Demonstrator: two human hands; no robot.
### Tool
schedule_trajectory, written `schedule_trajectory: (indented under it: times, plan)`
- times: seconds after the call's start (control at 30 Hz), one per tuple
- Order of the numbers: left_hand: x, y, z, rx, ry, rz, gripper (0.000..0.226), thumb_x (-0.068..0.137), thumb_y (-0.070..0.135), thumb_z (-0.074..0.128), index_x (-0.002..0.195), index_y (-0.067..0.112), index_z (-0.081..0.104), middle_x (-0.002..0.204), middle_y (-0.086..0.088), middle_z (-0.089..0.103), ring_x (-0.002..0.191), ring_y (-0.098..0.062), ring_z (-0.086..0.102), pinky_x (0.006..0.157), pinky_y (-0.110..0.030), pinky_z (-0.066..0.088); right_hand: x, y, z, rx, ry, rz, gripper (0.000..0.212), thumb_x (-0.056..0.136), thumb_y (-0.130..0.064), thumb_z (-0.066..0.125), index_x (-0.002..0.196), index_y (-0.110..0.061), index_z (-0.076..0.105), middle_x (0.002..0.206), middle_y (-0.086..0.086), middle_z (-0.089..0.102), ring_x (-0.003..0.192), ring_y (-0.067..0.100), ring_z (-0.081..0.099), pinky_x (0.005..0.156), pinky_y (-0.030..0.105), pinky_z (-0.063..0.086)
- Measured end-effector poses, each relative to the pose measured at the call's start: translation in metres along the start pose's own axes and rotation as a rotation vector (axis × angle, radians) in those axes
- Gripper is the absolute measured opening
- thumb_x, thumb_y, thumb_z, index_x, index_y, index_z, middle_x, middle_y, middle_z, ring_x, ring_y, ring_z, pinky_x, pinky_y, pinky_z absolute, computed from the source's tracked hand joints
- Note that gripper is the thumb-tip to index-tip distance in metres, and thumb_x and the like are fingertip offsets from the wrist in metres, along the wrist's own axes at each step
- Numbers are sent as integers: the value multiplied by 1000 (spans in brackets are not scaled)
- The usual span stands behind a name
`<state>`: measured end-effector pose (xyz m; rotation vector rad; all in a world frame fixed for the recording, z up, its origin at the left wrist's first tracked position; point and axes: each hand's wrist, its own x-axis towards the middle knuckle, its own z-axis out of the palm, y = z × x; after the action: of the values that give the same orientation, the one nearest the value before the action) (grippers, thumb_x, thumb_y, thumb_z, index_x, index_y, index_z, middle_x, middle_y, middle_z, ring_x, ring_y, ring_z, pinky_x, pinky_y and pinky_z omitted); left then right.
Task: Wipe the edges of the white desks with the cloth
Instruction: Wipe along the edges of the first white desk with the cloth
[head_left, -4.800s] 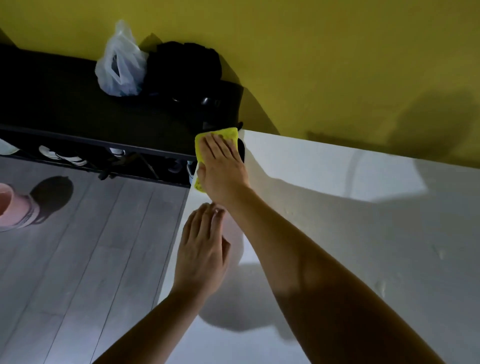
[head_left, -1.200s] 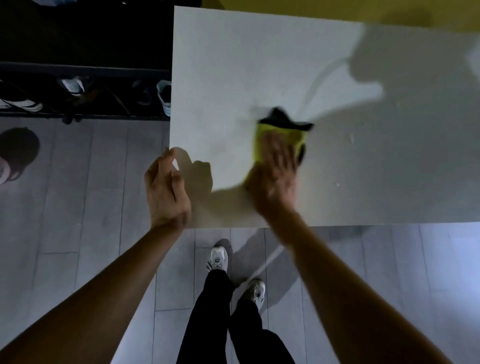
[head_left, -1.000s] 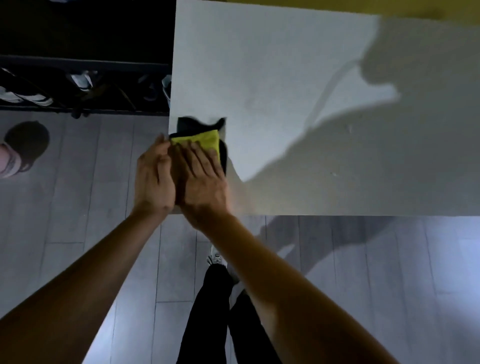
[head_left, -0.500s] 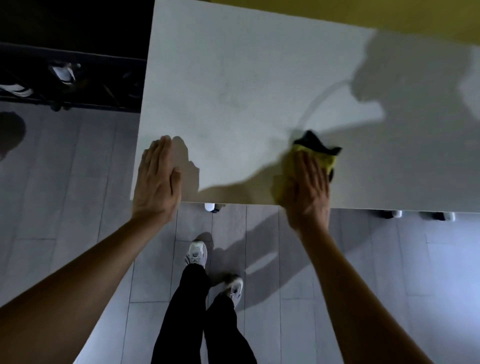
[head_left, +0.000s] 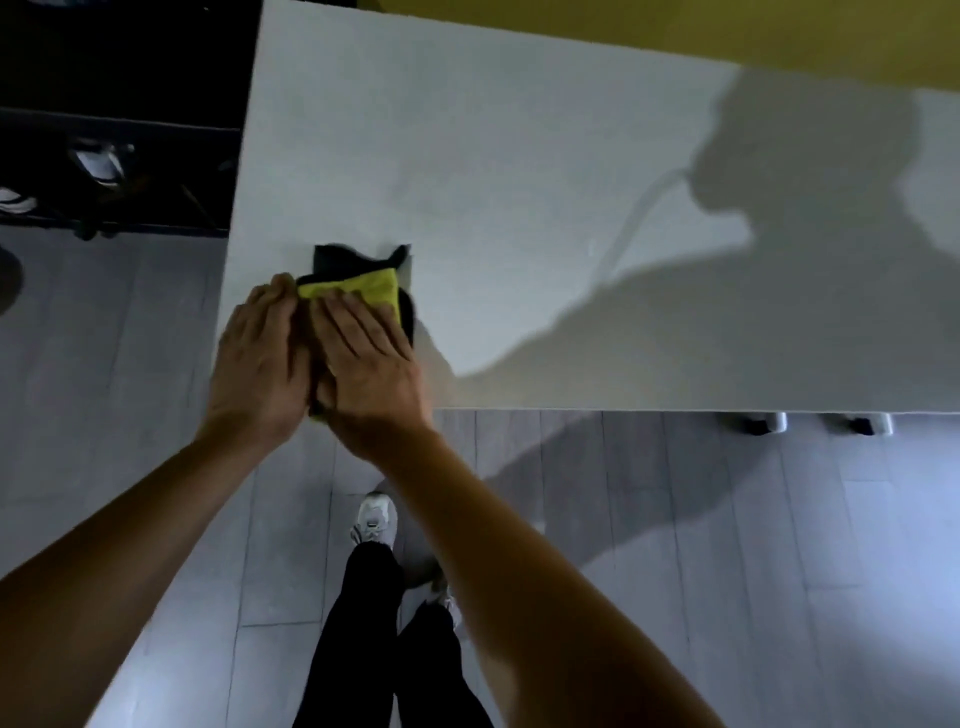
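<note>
At the far left stands a dark low shoe rack (head_left: 119, 171) with pale shoes inside it, on the grey plank floor (head_left: 104, 374). To its right begins the white flat bench (head_left: 519, 182), with its near-left corner under the 2 hands. The left hand (head_left: 257, 358) lies flat with straight fingers on the left edge of the bench, and its fingertips touch the yellow and black folded cloth (head_left: 363, 283). The right hand (head_left: 366, 361) is just beside it, touching it, and presses the cloth down on the bench top with flat, spread fingers. The cloth is on the bench near the left edge, partly hidden under the right hand. Below, the person's black trousers (head_left: 374, 649) and a white sneaker (head_left: 375, 517) are seen. At the right, 2 white caster feet (head_left: 774, 422) show under the front edge. A yellow wall (head_left: 727, 31) is behind the bench.
</note>
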<state>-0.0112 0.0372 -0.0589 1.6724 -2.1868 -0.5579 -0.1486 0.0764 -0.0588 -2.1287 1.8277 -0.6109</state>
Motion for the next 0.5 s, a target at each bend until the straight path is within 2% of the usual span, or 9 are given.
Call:
schedule_trajectory:
  times: [0.07, 0.13, 0.27, 0.4, 0.5]
  plan:
    - [-5, 7, 0, 25, 12, -38, 63, 104, 32, 25, 157, -1, 36, 164, -21, 34, 152, -40, 31, 127, -52, 22, -8, 18, -11, -3, -5, -56, 62, 97, -41, 45, 150, -10, 44, 157, 7, 42, 151, 22, 28, 127, 41, 10]
    - [-13, 19, 3, 68, 35, -2, 61, 104, 31, 26, 155, -1, 38, 163, -22, 36, 151, -42, 32, 125, -54, 25, -21, 36, -25, -3, 2, -19, 63, 96, -37, 49, 152, -10, 41, 159, 8, 38, 152, 21, 25, 126, 43, 12]
    - [-16, 55, 24, 146, -41, 164, 61, 101, 27, 29, 157, 1, 35, 166, -19, 30, 155, -40, 25, 126, -53, 24, -56, 99, -66, -26, 92, 182, 58, 98, -28, 43, 154, -14, 37, 162, 7, 33, 154, 18, 20, 126, 44, 16]
    - [-3, 102, 54, 123, -54, 246, 58, 100, 20, 37, 154, 1, 37, 166, -19, 31, 154, -38, 27, 127, -51, 22, -109, 181, -127, -156, 67, 337, 55, 101, -30, 51, 152, -17, 37, 157, 5, 40, 148, 22, 32, 124, 47, 20]
    - [13, 130, 71, 113, -58, 313, 57, 103, 19, 38, 158, 4, 32, 169, -16, 25, 158, -33, 20, 129, -48, 17, -151, 236, -163, -227, 120, 546, 62, 104, -36, 39, 160, -16, 20, 166, 6, 22, 154, 22, 17, 126, 47, 12]
